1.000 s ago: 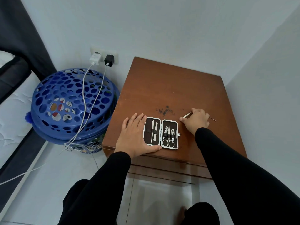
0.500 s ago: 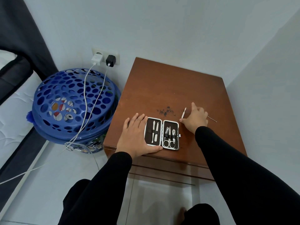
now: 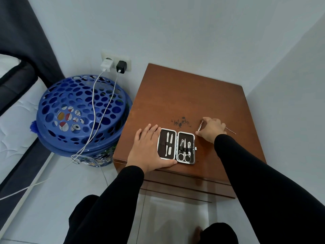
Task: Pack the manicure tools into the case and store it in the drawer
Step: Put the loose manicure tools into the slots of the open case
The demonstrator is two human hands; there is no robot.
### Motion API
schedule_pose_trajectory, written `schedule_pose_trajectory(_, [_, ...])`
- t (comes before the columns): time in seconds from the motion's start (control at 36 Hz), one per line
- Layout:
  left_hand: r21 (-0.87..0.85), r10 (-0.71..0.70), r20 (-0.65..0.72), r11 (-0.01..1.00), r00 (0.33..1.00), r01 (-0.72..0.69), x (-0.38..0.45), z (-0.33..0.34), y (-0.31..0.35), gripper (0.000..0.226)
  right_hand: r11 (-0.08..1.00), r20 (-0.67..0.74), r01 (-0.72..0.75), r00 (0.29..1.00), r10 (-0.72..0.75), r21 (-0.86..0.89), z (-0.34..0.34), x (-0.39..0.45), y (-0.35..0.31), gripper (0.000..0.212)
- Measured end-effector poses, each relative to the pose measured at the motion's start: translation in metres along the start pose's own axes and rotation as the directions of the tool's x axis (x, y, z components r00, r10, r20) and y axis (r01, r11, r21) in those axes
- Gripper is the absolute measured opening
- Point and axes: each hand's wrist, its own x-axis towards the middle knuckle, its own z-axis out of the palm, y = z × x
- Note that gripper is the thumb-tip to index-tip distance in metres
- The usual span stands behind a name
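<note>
Case (image 3: 176, 146) open flat near table (image 3: 184, 95) front edge. Left hand (image 3: 149, 148) flat, fingers spread, pressing case's left side. Right hand (image 3: 210, 128) pinching slim metal tool (image 3: 200, 125) beside case; thin pin (image 3: 230, 130) behind it.

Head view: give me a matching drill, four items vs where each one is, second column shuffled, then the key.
Items:
1. manicure case
2. left hand
3. thin metal pick
4. blue laundry basket

Places:
A. on the floor, left of the wooden nightstand
B. lying open near the nightstand's front edge
C. flat against the case's left side
D. on the top, just right of the right hand

Pairs: 1-B, 2-C, 3-D, 4-A
</note>
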Motion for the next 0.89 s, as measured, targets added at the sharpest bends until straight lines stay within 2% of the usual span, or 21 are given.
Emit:
schedule_pose_trajectory(0.14, [-0.012,0.004,-0.01,1.0,1.0,-0.004,0.001,0.0,0.0,0.128,0.999,-0.098,0.027,0.995,-0.024,0.031,-0.001,-0.002,0.001,0.068])
schedule_pose_trajectory(0.19, [-0.009,0.005,-0.012,1.0,1.0,-0.005,0.0,0.0,0.0,0.127,0.984,-0.134,0.043,0.991,-0.021,0.17,0.001,-0.002,0.002,0.061])
schedule_pose_trajectory(0.25, [-0.009,0.005,-0.011,1.0,1.0,-0.005,0.0,0.0,0.0,0.128,0.95,-0.181,0.063,0.984,-0.006,0.307,0.003,-0.005,0.001,0.044])
schedule_pose_trajectory(0.33, [-0.001,0.003,-0.001,1.0,1.0,-0.003,0.0,0.0,0.0,0.127,0.903,-0.268,0.139,0.963,-0.027,0.407,0.004,-0.011,-0.005,0.026])
schedule_pose_trajectory(0.42, [0.001,0.003,-0.004,1.0,1.0,-0.003,0.0,0.0,0.0,0.127,0.81,-0.298,0.215,0.953,-0.052,0.546,0.004,-0.018,-0.019,0.027])
schedule_pose_trajectory(0.5, [0.001,0.001,-0.003,1.0,1.0,-0.001,0.0,0.0,0.0,0.127,0.733,-0.26,0.265,0.958,-0.124,0.627,0.005,-0.026,-0.034,0.028])
schedule_pose_trajectory(0.58, [-0.003,0.0,-0.001,1.0,1.0,0.0,0.0,0.0,0.001,0.127,0.699,-0.189,0.298,0.954,-0.231,0.65,0.01,-0.033,-0.047,0.024])
schedule_pose_trajectory(0.67, [0.001,-0.002,0.0,1.0,1.0,0.002,0.001,-0.001,0.001,0.128,0.748,-0.148,0.346,0.936,-0.32,0.567,0.018,-0.037,-0.056,0.022])
schedule_pose_trajectory(0.89, [-0.012,-0.002,0.001,1.0,1.0,0.002,0.001,0.0,0.001,0.127,0.8,-0.1,0.377,0.921,-0.376,0.467,0.037,-0.037,-0.059,0.021])
